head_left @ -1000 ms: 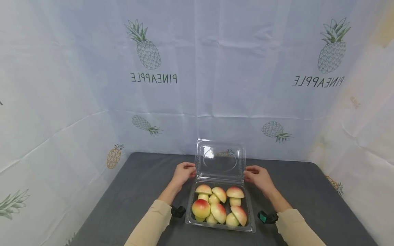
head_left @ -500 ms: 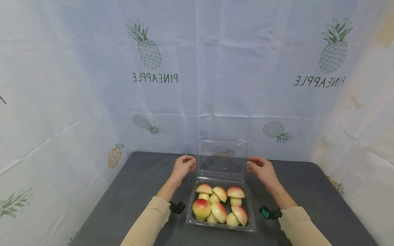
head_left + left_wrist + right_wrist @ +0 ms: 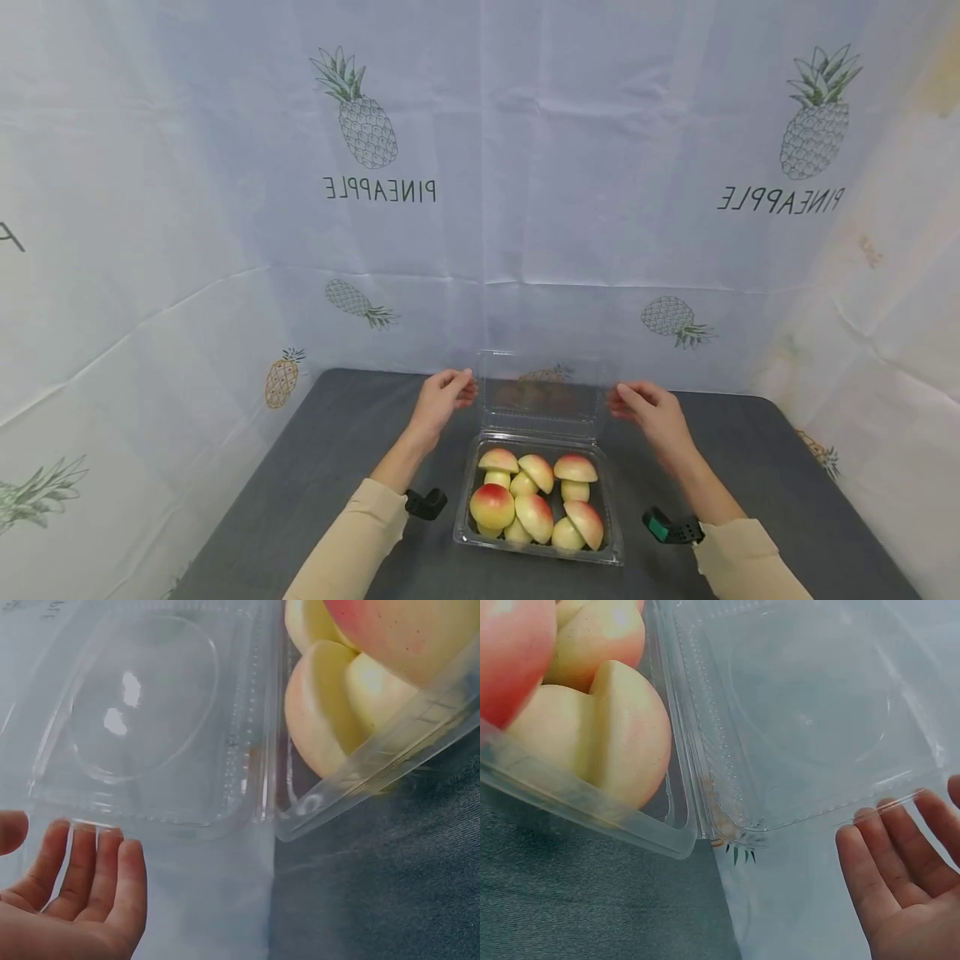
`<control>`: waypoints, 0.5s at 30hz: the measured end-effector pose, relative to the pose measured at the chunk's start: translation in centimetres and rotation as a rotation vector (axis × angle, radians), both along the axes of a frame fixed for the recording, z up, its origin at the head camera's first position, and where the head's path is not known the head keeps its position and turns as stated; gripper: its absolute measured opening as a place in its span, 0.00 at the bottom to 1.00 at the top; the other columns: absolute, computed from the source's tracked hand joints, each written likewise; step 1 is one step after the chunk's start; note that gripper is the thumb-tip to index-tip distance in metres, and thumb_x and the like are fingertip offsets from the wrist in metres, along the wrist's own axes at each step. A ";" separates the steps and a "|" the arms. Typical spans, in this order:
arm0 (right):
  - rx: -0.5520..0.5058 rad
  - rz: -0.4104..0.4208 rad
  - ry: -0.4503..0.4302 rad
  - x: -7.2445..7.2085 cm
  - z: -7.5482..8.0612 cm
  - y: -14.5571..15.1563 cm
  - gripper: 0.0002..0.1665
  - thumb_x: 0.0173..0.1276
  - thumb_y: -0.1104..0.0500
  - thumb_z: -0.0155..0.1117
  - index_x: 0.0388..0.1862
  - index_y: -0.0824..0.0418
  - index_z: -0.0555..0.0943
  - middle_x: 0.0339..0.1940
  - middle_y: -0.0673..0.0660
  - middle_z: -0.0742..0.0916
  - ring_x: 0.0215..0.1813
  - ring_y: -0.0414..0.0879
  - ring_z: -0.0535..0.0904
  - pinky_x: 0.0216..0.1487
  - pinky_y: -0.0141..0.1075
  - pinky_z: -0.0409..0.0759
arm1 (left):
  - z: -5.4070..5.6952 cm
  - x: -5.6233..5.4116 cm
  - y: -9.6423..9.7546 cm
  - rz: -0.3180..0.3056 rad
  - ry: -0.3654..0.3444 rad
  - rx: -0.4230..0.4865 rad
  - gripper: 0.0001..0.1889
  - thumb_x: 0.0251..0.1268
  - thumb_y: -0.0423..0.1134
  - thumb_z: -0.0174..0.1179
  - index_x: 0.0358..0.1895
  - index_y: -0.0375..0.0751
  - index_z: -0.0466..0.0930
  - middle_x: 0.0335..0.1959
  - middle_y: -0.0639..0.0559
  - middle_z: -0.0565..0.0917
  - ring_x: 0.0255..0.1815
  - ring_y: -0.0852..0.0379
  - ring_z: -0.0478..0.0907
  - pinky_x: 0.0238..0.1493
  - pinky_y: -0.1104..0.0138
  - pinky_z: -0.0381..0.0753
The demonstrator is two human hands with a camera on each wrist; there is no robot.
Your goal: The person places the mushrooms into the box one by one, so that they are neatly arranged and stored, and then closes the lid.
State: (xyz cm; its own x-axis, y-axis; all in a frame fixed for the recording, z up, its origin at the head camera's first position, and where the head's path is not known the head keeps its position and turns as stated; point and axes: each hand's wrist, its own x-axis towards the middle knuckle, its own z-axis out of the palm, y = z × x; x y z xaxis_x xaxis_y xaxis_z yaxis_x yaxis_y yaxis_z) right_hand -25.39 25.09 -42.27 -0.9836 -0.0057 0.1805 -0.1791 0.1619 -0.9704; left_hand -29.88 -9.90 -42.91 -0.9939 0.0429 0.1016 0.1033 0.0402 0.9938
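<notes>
A clear plastic clamshell container (image 3: 540,557) sits on the dark table with its hinged lid (image 3: 142,697) standing up at the far side. Inside the base are several mushroom-shaped pieces (image 3: 492,502) with red-and-yellow caps and pale stems. Beside the lid's left edge is my left hand (image 3: 442,400); in the left wrist view its fingertips (image 3: 97,832) touch that edge, the thumb held away. On the other side, my right hand (image 3: 657,417) has extended fingers (image 3: 900,847) against the lid's right edge, its thumb mostly out of the right wrist view.
The dark-covered table (image 3: 337,433) reaches back to a pale cloth (image 3: 570,167) printed with pineapples, which also hangs along both sides. Black wrist devices (image 3: 426,504) are worn near both sleeve cuffs.
Both hands have moved slightly up in the head view and a little apart. The lid's tilt has changed, its top edge now lower than half a second ago. The base and mushroom-shaped pieces stay put.
</notes>
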 end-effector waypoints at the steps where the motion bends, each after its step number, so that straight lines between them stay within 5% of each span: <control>1: -0.011 0.004 -0.003 0.1 0.0 0.0 0.27 0.80 0.51 0.57 0.58 0.77 0.76 0.48 0.64 0.86 0.49 0.47 0.86 0.53 0.37 0.84 | 0.1 0.1 -0.1 -0.005 -0.002 0.001 0.19 0.77 0.47 0.59 0.48 0.30 0.83 0.43 0.40 0.85 0.47 0.44 0.83 0.55 0.51 0.83; 15: -0.001 0.089 -0.027 1.6 -1.0 1.1 0.28 0.81 0.48 0.56 0.51 0.75 0.79 0.45 0.55 0.87 0.51 0.47 0.85 0.56 0.42 0.83 | 0.2 1.8 -1.3 -0.080 -0.003 0.003 0.19 0.76 0.46 0.60 0.42 0.28 0.83 0.42 0.40 0.85 0.50 0.38 0.82 0.57 0.48 0.81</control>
